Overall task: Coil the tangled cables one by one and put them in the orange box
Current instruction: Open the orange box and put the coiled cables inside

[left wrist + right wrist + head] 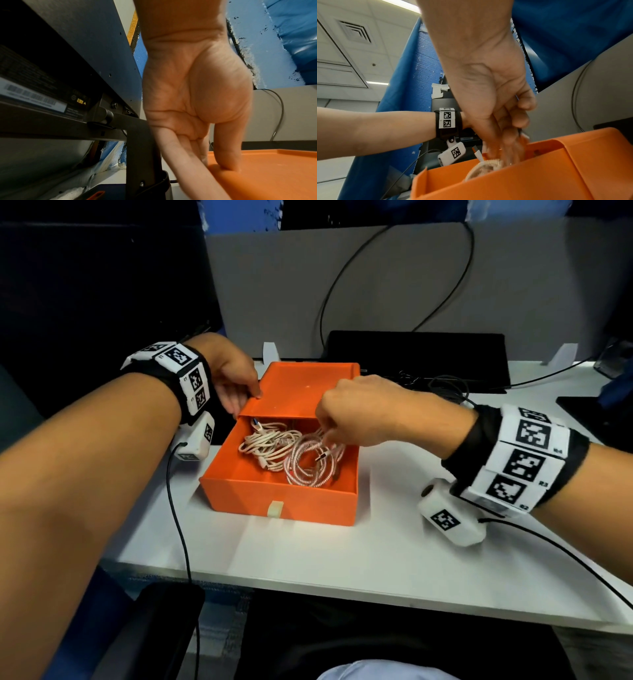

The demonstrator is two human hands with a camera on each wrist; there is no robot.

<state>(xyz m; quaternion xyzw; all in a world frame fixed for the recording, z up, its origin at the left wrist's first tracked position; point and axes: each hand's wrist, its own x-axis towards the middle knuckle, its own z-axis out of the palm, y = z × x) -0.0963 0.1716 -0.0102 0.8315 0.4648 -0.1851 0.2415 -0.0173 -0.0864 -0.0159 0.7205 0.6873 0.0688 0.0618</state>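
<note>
The box [246, 491] is plain bright orange all over, with a small cream tab at the middle of its near wall. Inside it lie two coils: toward the box's left a pale pinkish-white cable [265, 441], toward its right a glossy cable [310, 465] striped in fine white and pink bands. The counter [308, 563] under the box is plain white. Left and right of the box, both wrists wear black bands carrying white tiles printed with black square-code patterns. Behind the box stands a grey panel [394, 285], crossed by a black wire, with blue above it.
</note>
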